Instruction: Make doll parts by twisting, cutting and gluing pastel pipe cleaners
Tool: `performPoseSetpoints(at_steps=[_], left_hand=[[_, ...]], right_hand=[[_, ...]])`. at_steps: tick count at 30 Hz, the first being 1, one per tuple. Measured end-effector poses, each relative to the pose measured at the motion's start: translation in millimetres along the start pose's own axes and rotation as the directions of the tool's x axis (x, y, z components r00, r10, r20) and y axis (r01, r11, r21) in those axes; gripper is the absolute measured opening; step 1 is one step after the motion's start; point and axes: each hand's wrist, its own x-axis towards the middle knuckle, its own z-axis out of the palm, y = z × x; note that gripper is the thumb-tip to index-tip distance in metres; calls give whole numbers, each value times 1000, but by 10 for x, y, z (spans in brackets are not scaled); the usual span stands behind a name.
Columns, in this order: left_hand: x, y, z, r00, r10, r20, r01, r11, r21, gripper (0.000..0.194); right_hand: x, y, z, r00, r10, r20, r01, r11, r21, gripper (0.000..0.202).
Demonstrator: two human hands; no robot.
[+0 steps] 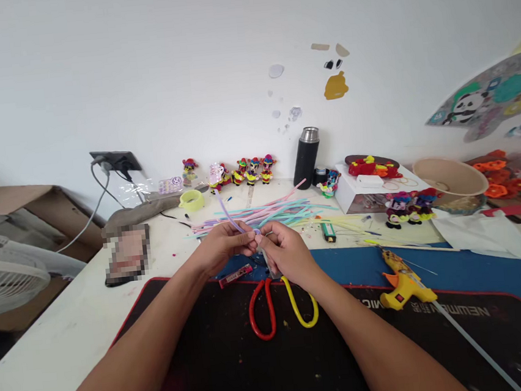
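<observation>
We see 2 hands meeting above the black desk mat point(239, 357). The left hand point(222, 245) and right hand point(284, 251) both pinch a thin lilac fuzzy pipe cleaner point(226, 216), its free end curving up and left. Red-and-yellow-handled scissors point(283, 307) lie just below; a yellow hot-glue gun point(402, 283) rests to the right.

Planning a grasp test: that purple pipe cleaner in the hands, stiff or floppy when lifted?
Probably bendy but shape-holding: the purple pipe cleaner arcs up from the left hand without drooping. Likely very light, being so thin. Its end looks coiled between left hand and right hand, so it should bend easily, and its fuzzy look suggests little slipping.
</observation>
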Motion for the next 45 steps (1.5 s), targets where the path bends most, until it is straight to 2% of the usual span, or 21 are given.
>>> performPoseSetpoints(at_steps=[6, 12, 19, 27, 35, 41, 45], left_hand=[[-5, 60, -55, 999, -33, 28, 32, 999, 21, 42], [-38, 124, -78, 998, -52, 47, 38, 965, 259, 39], [-72, 159, -60, 997, -60, 54, 36, 931, 362, 31], [-26, 25, 0, 997, -59, 57, 38, 948, 317, 25], [-59, 120, -46, 997, -59, 42, 45, 956, 289, 25], [-65, 140, -70, 999, -26, 44, 13, 961, 277, 25], [-71, 164, -77, 999, 20, 27, -28, 936, 351, 24]], right_hand=[[13, 27, 1, 1000, 12, -2, -12, 1000, 7, 23], [11, 41, -1, 1000, 6, 10, -7, 1000, 26, 23], [9, 66, 13, 1000, 19, 9, -19, 1000, 4, 25], [18, 112, 15, 1000, 21, -8, -21, 1000, -15, 28], [13, 105, 14, 998, -3, -62, 0, 999, -40, 24], [6, 76, 13, 999, -4, -47, 1, 999, -47, 22], [6, 103, 5, 1000, -4, -22, 2, 998, -61, 19]])
